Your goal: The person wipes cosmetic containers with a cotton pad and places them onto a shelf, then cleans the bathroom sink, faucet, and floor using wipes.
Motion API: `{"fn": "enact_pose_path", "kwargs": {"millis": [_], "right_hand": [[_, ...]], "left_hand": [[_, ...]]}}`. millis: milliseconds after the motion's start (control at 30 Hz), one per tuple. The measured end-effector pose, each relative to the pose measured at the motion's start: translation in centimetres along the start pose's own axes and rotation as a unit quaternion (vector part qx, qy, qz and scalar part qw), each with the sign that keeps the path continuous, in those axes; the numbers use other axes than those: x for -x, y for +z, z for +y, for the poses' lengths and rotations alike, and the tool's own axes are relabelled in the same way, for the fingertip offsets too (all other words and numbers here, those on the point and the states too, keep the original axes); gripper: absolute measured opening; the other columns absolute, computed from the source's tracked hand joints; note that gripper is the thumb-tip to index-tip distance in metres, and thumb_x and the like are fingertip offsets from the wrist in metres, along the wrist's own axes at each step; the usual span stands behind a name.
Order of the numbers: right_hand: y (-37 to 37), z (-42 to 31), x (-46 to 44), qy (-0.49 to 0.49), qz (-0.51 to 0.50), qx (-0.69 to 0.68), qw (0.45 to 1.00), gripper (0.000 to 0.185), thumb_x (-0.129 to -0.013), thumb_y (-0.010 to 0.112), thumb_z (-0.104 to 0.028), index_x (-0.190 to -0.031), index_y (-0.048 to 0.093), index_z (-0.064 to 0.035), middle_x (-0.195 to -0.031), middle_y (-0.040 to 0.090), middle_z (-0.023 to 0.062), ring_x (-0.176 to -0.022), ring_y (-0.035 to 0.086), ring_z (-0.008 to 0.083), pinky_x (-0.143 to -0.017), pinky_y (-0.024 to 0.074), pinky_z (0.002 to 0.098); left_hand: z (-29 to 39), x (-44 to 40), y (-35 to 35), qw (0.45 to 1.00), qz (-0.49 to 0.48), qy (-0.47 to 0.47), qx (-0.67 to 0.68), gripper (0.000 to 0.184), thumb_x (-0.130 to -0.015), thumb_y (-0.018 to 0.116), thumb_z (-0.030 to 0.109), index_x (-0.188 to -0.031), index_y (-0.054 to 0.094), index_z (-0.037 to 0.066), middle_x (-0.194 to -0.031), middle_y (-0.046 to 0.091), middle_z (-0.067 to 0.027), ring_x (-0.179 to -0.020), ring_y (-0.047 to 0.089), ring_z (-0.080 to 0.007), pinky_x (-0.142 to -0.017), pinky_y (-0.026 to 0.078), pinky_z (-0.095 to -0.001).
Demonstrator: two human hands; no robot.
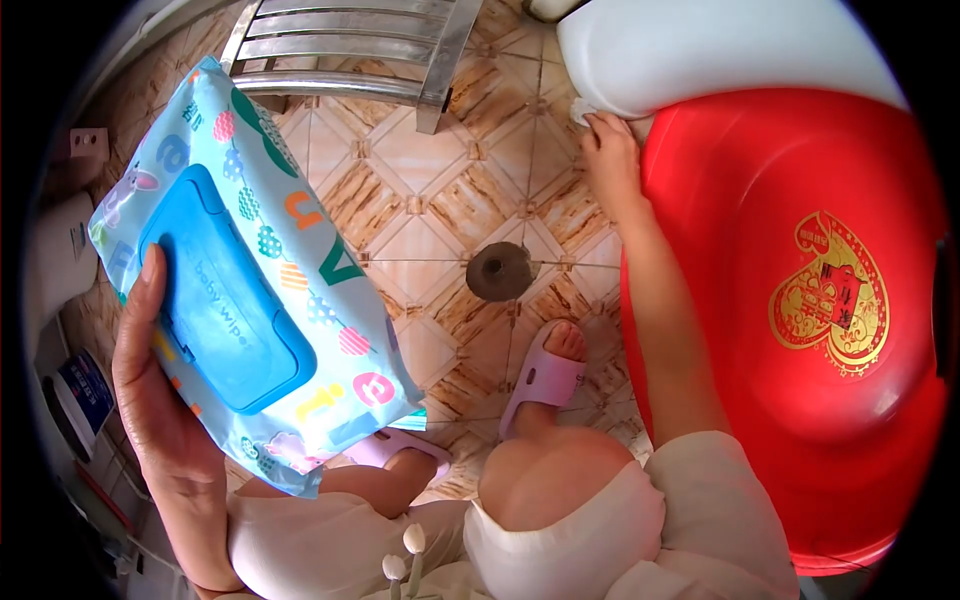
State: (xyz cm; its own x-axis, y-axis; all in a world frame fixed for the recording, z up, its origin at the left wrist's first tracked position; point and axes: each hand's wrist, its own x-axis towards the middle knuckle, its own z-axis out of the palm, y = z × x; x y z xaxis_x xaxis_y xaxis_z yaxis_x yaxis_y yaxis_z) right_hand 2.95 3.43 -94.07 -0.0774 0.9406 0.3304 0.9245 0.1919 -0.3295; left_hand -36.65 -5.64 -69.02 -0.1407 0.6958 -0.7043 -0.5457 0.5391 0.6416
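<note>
My left hand (pixel 170 410) grips a pack of baby wipes (pixel 345 350) along its left side, thumb on top. The pack is light blue with colourful letters and a closed blue plastic lid (pixel 235 290). Reaching forward on the right, my right hand (pixel 612 165) has its fingers closed on a small white wipe (pixel 582 108). The wipe lies against the lower edge of a white, smooth-sided fixture (pixel 700 50). Part of the wipe is hidden under the fingers.
A large red basin (pixel 720 220) with a gold heart print stands right of my forearm. A metal slatted stool (pixel 345 45) is ahead. The tiled floor (pixel 420 220) has a round drain (pixel 502 271). Pink slippers (pixel 540 375) are on my feet.
</note>
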Motion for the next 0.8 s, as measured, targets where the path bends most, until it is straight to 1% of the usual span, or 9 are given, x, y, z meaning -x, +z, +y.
{"fn": "enact_pose_path", "kwargs": {"millis": [67,133,200,267,300,367,500,667,800], "right_hand": [[-0.9,0.5,-0.4,0.038,-0.033,-0.076,0.996,0.029,-0.08,0.048,0.004,-0.106,0.06,-0.0002,-0.099,0.058,0.0135,-0.089,0.056,0.0293,-0.078,0.0463,0.0332],[-1.4,1.6,-1.0,0.181,-0.136,-0.218,0.949,0.029,-0.081,0.047,0.004,-0.107,0.059,0.0012,-0.101,0.059,0.0148,-0.087,0.056,0.0312,-0.078,0.0457,0.0338],[-1.2,1.6,-1.2,0.185,-0.144,-0.174,0.956,0.025,-0.083,0.047,0.001,-0.105,0.059,0.0012,-0.1,0.059,0.0153,-0.086,0.056,0.0317,-0.076,0.0458,0.0335],[-1.6,1.2,-1.4,0.032,-0.157,-0.004,0.987,0.027,-0.083,0.047,-0.01,-0.108,0.056,-0.0037,-0.101,0.055,0.0156,-0.095,0.054,0.0301,-0.081,0.0441,0.0378],[-1.5,1.1,-1.4,0.033,-0.157,-0.005,0.987,0.027,-0.083,0.047,-0.01,-0.108,0.056,-0.0037,-0.101,0.055,0.0156,-0.095,0.054,0.0301,-0.081,0.0441,0.0378],[-1.0,1.4,-1.6,-0.09,-0.143,0.143,0.975,0.024,-0.082,0.045,-0.006,-0.103,0.055,-0.0025,-0.099,0.053,0.0138,-0.095,0.055,0.0285,-0.076,0.0472,0.0364],[-0.7,1.3,-2.4,-0.155,-0.192,0.222,0.943,0.02,-0.078,0.047,-0.005,-0.096,0.056,-0.0022,-0.094,0.054,0.0119,-0.093,0.056,0.025,-0.071,0.0495,0.0343],[-0.3,1.5,-4.0,-0.282,-0.249,0.34,0.862,0.02,-0.072,0.053,-0.005,-0.091,0.057,-0.0032,-0.091,0.056,0.0088,-0.088,0.057,0.0209,-0.068,0.0502,0.0327],[-1.0,1.6,-4.2,-0.27,-0.245,0.276,0.889,0.018,-0.071,0.056,-0.004,-0.088,0.059,-0.0032,-0.086,0.056,0.0083,-0.087,0.058,0.0224,-0.067,0.0496,0.0328]], "left_hand": [[-0.1,-0.2,-0.2,1.0,0.015,0.007,-0.002,0.041,-0.084,0.062,0.025,-0.116,0.053,0.002,-0.102,0.064,-0.0116,-0.084,0.065,-0.0193,-0.077,0.053,-0.0334],[-0.1,-0.2,-0.1,1.0,0.027,0.014,-0.005,0.043,-0.084,0.061,0.027,-0.118,0.052,0.002,-0.104,0.063,-0.0116,-0.084,0.065,-0.0201,-0.077,0.053,-0.0339],[-0.1,-0.1,-0.1,1.0,0.024,0.007,-0.011,0.043,-0.084,0.061,0.026,-0.118,0.052,0.002,-0.104,0.063,-0.0114,-0.084,0.065,-0.0199,-0.077,0.053,-0.0338],[-0.2,-0.1,0.1,0.999,0.028,0.015,-0.013,0.043,-0.084,0.062,0.026,-0.119,0.052,0.002,-0.104,0.063,-0.0112,-0.084,0.065,-0.0196,-0.077,0.053,-0.0336],[-0.1,0.0,0.2,0.999,0.032,0.022,-0.014,0.043,-0.084,0.062,0.026,-0.119,0.052,0.002,-0.104,0.063,-0.011,-0.085,0.065,-0.0193,-0.077,0.053,-0.0334],[-0.1,0.0,0.3,0.999,0.031,0.015,-0.016,0.043,-0.084,0.062,0.026,-0.118,0.052,0.002,-0.104,0.063,-0.0109,-0.085,0.065,-0.0191,-0.077,0.053,-0.0332],[-0.2,0.0,0.4,0.999,0.023,0.021,-0.018,0.043,-0.083,0.062,0.025,-0.118,0.052,0.002,-0.105,0.063,-0.0108,-0.084,0.065,-0.0187,-0.077,0.054,-0.033],[-0.3,-0.1,0.3,0.999,0.028,0.023,-0.022,0.045,-0.083,0.063,0.026,-0.118,0.051,0.001,-0.104,0.063,-0.0109,-0.084,0.065,-0.0186,-0.077,0.053,-0.0327],[-0.2,0.7,1.1,0.996,0.065,0.044,-0.042,0.045,-0.082,0.063,0.026,-0.118,0.051,0.002,-0.104,0.063,-0.0109,-0.083,0.065,-0.0185,-0.077,0.053,-0.032]]}}
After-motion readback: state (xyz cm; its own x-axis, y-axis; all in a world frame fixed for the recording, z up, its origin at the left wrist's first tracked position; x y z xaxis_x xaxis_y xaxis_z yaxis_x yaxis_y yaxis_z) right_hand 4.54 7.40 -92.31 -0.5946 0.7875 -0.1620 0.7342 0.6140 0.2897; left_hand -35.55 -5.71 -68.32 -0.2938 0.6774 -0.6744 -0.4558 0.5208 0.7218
